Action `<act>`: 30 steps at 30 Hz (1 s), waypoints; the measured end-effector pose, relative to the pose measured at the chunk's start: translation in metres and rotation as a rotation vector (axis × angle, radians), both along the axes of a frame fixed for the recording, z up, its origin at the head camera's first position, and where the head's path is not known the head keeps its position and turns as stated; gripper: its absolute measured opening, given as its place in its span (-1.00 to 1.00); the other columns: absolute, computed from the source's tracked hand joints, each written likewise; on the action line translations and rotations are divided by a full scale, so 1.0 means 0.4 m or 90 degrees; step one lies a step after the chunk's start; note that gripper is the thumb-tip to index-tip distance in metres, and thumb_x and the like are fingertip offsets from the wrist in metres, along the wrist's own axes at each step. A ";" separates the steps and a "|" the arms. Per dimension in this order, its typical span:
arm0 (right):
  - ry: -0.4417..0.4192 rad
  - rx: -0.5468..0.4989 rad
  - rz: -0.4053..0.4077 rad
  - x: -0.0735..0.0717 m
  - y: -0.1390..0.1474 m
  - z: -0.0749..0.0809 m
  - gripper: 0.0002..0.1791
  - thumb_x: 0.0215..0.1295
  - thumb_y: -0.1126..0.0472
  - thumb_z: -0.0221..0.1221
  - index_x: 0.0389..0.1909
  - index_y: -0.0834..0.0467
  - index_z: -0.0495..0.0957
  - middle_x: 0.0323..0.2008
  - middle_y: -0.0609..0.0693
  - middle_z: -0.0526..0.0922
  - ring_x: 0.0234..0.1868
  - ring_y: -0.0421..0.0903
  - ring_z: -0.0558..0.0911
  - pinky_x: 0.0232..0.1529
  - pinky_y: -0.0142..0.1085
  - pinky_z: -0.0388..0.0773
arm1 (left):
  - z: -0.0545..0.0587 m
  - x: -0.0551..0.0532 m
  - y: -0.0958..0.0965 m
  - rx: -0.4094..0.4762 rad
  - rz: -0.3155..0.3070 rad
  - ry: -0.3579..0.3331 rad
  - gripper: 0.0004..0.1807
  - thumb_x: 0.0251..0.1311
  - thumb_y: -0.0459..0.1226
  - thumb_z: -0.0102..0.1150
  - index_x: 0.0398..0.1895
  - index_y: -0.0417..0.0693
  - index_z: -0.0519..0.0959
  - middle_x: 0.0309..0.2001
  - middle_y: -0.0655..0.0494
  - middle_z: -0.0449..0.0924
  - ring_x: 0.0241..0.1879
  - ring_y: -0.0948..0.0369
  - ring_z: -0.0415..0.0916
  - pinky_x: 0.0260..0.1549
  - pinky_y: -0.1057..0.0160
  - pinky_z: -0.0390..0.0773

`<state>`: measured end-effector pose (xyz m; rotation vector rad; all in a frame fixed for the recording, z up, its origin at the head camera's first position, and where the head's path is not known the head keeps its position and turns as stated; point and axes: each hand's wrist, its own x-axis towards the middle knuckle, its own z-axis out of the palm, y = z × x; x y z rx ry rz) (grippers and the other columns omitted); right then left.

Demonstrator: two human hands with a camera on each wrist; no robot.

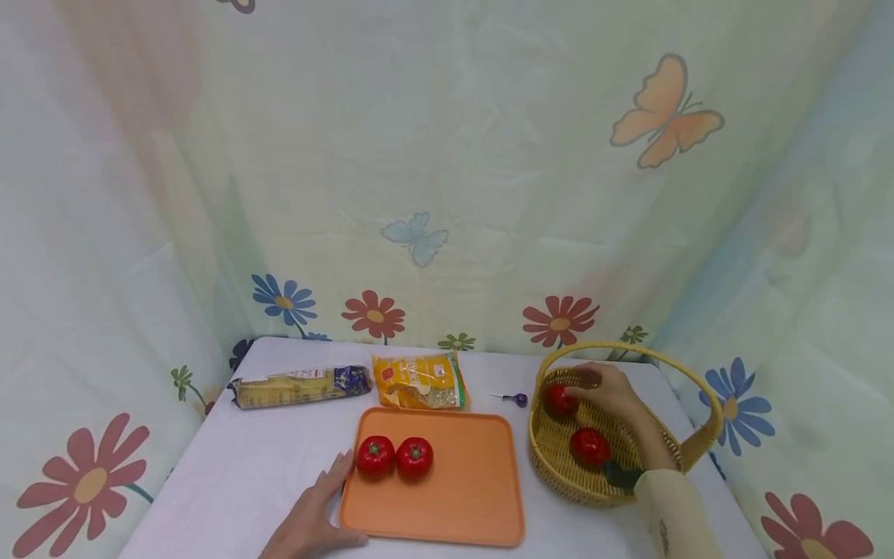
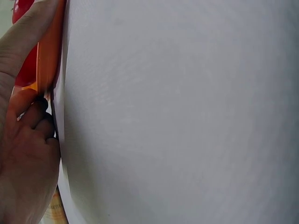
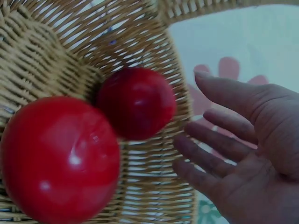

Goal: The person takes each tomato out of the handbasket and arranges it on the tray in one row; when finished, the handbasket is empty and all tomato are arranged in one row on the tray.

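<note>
My left hand [image 1: 314, 508] rests at the left side of an orange tray [image 1: 468, 497], fingers along its edge and thumb near its front corner. Two red tomatoes [image 1: 414, 458] sit side by side on the tray's left part. Over on the right, my right hand [image 1: 608, 394] reaches inside a wicker basket [image 1: 559, 485] with a tall handle. One tomato [image 3: 136, 103] lies by the basket wall, close to the fingertips. Nearer in that view is a second tomato [image 3: 60, 161]. The right fingers are spread apart, with nothing between them and the thumb.
Behind the tray lie an orange food packet [image 1: 419, 380] and a long yellow packet [image 1: 300, 387] with a dark blue end. A small purple-handled item [image 1: 520, 400] lies left of the basket. Flower-printed curtains [image 1: 454, 194] enclose the white table [image 1: 230, 466].
</note>
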<state>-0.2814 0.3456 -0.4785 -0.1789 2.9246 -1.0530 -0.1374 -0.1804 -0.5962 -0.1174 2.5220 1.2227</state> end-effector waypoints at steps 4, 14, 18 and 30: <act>-0.051 -0.010 0.014 -0.020 0.011 -0.041 -0.37 0.38 0.19 0.48 0.34 0.41 0.55 0.18 0.38 0.71 0.20 0.35 0.68 0.23 0.20 0.72 | -0.002 0.001 0.000 0.003 0.002 -0.004 0.51 -0.42 0.18 0.83 0.75 0.24 0.17 0.71 -0.09 0.13 0.62 -0.49 -0.09 0.45 -0.62 0.12; -0.088 -0.018 0.008 -0.040 -0.005 -0.101 -0.32 0.31 0.04 0.53 0.30 0.38 0.61 0.18 0.34 0.69 0.17 0.29 0.62 0.33 0.26 0.63 | -0.003 0.001 0.003 0.000 -0.003 0.001 0.51 -0.40 0.17 0.83 0.75 0.21 0.17 0.71 -0.12 0.13 0.61 -0.50 -0.08 0.45 -0.61 0.15; -0.097 -0.031 -0.014 -0.033 -0.024 -0.105 -0.30 0.32 0.03 0.52 0.32 0.38 0.58 0.17 0.34 0.67 0.13 0.25 0.60 0.28 0.23 0.67 | -0.006 0.001 0.003 0.004 -0.006 0.006 0.50 -0.39 0.17 0.83 0.75 0.22 0.17 0.71 -0.10 0.12 0.62 -0.49 -0.08 0.46 -0.60 0.14; -0.093 -0.072 -0.061 0.006 -0.043 -0.088 -0.21 0.36 0.04 0.50 0.43 0.40 0.45 0.29 0.44 0.56 0.24 0.36 0.57 0.30 0.29 0.64 | -0.004 0.005 -0.001 -0.002 -0.011 0.019 0.53 -0.42 0.21 0.82 0.75 0.23 0.16 0.71 -0.14 0.10 0.61 -0.52 -0.07 0.44 -0.61 0.18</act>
